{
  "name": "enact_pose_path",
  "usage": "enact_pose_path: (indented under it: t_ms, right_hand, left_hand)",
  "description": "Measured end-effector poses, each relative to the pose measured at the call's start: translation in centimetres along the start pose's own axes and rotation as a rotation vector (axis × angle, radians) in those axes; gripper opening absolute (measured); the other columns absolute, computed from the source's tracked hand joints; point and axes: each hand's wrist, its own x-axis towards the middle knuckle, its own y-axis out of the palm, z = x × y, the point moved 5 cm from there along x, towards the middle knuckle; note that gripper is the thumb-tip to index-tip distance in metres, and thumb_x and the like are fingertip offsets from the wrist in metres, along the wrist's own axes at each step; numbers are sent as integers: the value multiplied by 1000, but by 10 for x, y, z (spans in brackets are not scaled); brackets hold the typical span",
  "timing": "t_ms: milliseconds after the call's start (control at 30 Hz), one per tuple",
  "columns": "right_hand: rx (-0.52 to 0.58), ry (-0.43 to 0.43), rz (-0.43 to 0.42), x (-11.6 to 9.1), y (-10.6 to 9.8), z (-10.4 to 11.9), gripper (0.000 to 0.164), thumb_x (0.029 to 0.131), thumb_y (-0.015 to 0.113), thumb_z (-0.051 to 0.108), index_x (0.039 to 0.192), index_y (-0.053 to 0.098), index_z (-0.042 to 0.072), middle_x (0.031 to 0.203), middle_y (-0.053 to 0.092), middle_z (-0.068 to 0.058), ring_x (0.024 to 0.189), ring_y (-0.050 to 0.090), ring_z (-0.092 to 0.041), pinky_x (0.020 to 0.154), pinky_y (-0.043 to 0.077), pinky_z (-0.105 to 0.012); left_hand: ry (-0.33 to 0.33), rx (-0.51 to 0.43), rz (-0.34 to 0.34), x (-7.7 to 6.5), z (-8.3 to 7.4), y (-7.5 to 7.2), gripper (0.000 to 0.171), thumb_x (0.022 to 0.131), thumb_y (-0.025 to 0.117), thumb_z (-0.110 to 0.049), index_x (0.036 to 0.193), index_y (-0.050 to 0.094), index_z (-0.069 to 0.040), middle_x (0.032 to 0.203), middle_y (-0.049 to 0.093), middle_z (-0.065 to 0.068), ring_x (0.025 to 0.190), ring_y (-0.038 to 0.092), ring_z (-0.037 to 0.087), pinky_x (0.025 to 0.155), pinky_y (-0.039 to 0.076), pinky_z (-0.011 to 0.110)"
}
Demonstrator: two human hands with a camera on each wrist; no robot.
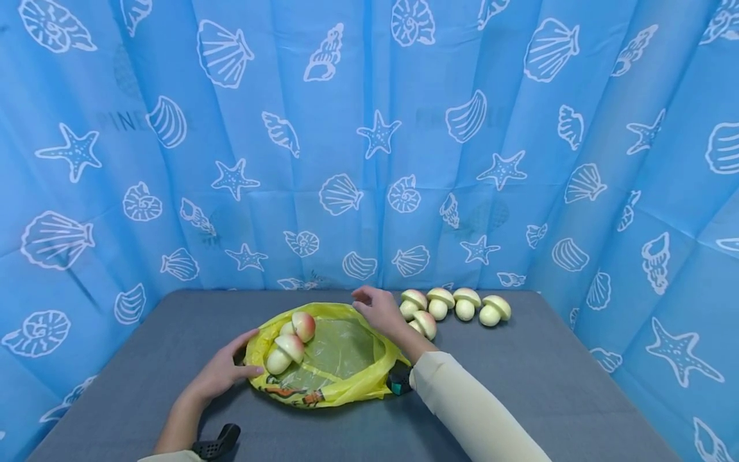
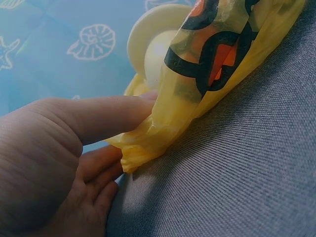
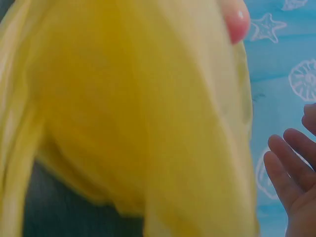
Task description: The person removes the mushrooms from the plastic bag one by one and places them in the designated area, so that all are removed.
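A yellow plastic bag [image 1: 352, 393] with black and orange print lies on the table, its wide mouth facing up. Two mushroom-shaped pieces, one with a pink-tinged cap [image 1: 303, 326] and one paler [image 1: 280, 360], sit inside at its left. My left hand [image 1: 222, 372] holds the bag's left edge; in the left wrist view the thumb [image 2: 116, 116] presses on the yellow film, with the other fingers partly hidden beneath. Over the bag's far right rim hovers my right hand [image 1: 381, 311], fingers loosely bent, holding nothing. The right wrist view shows its fingers [image 3: 291, 163] apart from the bag.
Several more mushroom-shaped pieces stand or lie behind and right of my right forearm, including one at the row's right end [image 1: 494, 310] and one nearer the arm [image 1: 424, 325]. Behind the grey table [image 1: 519, 398] hangs a blue shell-print curtain [image 1: 369, 160].
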Motion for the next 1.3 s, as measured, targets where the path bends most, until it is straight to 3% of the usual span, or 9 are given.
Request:
enact_pose_path:
  t_ms: [167,500,633,933,1133,1300]
  right_hand:
    - [34,-2,48,6,16,10,23,98,61,17,119,66,10,108,68,-3,98,63,-20,79,52,-35]
    - [110,15,186,10,51,29,33,96,64,19,127,62,8,128,60,-10,111,59,-30,82,52,-37]
    - [112,-17,244,10,61,37,39,95,64,20,133,59,10,135,56,-9,115,57,-35,87,51,-40]
    - [19,-150,378,10,82,47,53,97,61,26,146,46,14,147,45,-5,133,42,-23,106,37,-38]
    - [-86,-197,445,7,89,49,52,100,56,31,148,43,15,146,42,-10,132,41,-23,106,37,-36]
    - [-89,-184,458,4,89,50,51,99,58,28,146,46,14,139,51,-5,122,49,-16,101,40,-32]
  left_hand:
    - [-9,12,0,1,1,0,92,82,77,-37,151,28,-1,152,25,29,139,21,48,108,20,64]
    - [-13,13,0,0,-1,-1,93,82,77,-37,152,28,-1,153,25,29,139,20,48,108,19,65]
    - [-18,18,-2,1,0,0,93,82,77,-37,152,28,-2,153,25,29,139,20,49,108,18,65]
    - [-15,16,6,2,0,0,92,83,76,-38,152,27,-2,154,23,29,139,18,49,108,16,66]
    - [-15,17,4,1,1,1,92,82,77,-38,152,28,-3,153,24,28,139,19,49,108,17,65]
    - [-10,19,5,1,2,1,92,82,77,-37,152,28,-2,153,24,28,139,19,49,108,18,65]
